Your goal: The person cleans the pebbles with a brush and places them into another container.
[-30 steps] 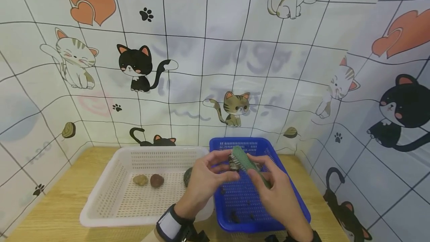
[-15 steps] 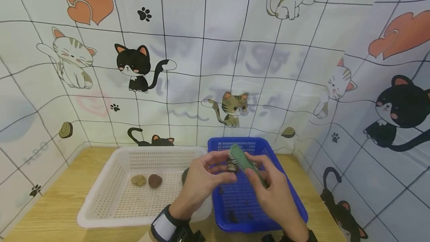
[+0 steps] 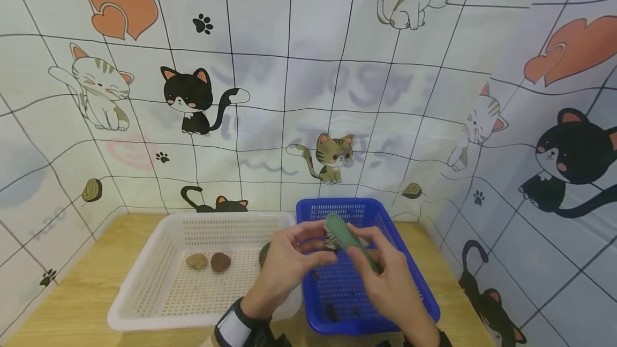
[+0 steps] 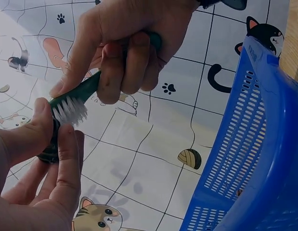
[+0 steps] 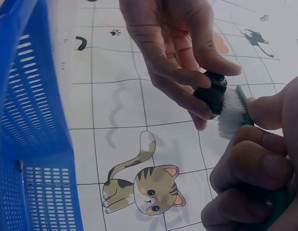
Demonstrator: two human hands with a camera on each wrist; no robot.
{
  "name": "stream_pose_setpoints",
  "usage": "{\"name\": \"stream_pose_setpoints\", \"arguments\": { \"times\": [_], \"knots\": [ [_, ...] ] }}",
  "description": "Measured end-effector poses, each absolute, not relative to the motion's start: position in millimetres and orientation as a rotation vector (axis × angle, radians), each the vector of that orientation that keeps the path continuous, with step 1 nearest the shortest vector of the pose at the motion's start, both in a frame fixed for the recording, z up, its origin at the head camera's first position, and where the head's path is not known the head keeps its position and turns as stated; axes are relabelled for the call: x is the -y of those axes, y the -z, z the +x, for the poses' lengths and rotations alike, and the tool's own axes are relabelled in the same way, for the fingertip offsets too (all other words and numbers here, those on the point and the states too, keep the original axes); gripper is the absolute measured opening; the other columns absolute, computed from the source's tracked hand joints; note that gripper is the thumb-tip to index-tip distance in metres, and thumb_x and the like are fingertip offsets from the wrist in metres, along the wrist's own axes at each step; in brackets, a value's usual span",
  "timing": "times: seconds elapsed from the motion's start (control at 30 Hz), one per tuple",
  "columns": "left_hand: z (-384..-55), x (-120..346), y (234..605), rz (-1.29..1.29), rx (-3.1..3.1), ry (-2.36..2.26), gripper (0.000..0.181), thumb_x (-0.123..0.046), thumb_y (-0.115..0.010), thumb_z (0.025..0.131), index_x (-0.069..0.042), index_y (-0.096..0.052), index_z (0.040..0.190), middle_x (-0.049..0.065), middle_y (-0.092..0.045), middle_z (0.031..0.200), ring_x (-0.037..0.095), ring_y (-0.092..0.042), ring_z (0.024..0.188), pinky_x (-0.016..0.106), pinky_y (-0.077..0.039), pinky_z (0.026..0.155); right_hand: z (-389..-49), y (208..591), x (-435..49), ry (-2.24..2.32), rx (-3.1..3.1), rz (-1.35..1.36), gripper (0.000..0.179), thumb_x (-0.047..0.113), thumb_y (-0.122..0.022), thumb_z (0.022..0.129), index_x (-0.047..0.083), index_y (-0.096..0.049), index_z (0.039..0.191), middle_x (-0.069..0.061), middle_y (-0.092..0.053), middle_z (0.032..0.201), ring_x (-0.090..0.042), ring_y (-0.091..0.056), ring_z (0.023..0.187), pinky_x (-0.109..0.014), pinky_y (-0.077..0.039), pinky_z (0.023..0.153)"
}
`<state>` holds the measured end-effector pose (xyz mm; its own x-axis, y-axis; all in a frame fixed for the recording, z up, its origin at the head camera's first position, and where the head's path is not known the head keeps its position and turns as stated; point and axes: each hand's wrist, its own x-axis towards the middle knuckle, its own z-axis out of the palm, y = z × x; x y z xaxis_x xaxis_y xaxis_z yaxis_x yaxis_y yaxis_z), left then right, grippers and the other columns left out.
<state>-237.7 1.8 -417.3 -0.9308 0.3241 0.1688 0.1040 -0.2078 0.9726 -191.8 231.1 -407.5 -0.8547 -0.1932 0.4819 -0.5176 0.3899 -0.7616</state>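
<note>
Over the blue basket [image 3: 371, 324], my left hand [image 3: 289, 258] pinches a small dark stone [image 5: 212, 94] with lighter bands between thumb and fingers. My right hand [image 3: 391, 274] grips a green brush [image 3: 343, 232], its fingers curled round the handle and its thumb along the back. White bristles [image 4: 71, 111] touch the stone in both wrist views. In the head view the brush head and fingers hide much of the stone. Dark bits [image 3: 332, 312] lie on the blue basket's floor.
A white basket [image 3: 140, 321] stands to the left on the wooden table [image 3: 62, 304]. In it lie a yellowish stone [image 3: 196, 261], a reddish-brown stone [image 3: 220, 262] and a dark stone [image 3: 263, 254] partly behind my left hand. A cat-patterned sheet [image 3: 260, 84] rises behind the table.
The brush head shifts slightly against the stone, covering more of its banded side than half a second ago. Both hands keep their grip. The head view drifts a little.
</note>
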Motion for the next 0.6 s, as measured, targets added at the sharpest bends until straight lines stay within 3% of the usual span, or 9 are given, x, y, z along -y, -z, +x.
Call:
{"name": "stream_pose_setpoints", "arguments": {
  "times": [0.17, 0.4, 0.6],
  "knots": [
    [-237.4, -2.8, 418.9, 0.487, -1.86, -2.301, 0.064, -0.008, -0.098, 0.095, -0.008, -0.074, 0.154, 0.018, -0.077, 0.152, 0.025, -0.083, 0.128, 0.03, -0.071, 0.103, -187.9, 410.9, -232.1, -1.468, 2.361, 0.608, 0.035, 0.014, -0.065, 0.12, 0.02, -0.065, 0.155, 0.019, -0.042, 0.06, 0.015, -0.03, 0.045, -0.015, -0.031, 0.035],
    [-237.0, -2.6, 419.2, 0.507, -1.856, -2.292, 0.064, -0.008, -0.099, 0.094, -0.003, -0.074, 0.152, 0.021, -0.08, 0.146, 0.026, -0.085, 0.124, 0.032, -0.072, 0.101, -192.5, 413.0, -226.8, -1.396, 2.316, 0.681, 0.037, 0.01, -0.065, 0.12, 0.019, -0.065, 0.156, 0.019, -0.042, 0.062, 0.017, -0.03, 0.047, -0.011, -0.031, 0.037],
    [-236.8, -4.3, 422.0, 0.488, -1.859, -2.298, 0.061, -0.009, -0.097, 0.096, -0.009, -0.074, 0.153, 0.018, -0.079, 0.147, 0.025, -0.085, 0.123, 0.032, -0.072, 0.099, -192.4, 414.7, -231.8, -1.408, 2.336, 0.565, 0.034, 0.012, -0.065, 0.12, 0.017, -0.066, 0.154, 0.019, -0.043, 0.062, 0.016, -0.027, 0.046, -0.012, -0.028, 0.037]
  ]
}}
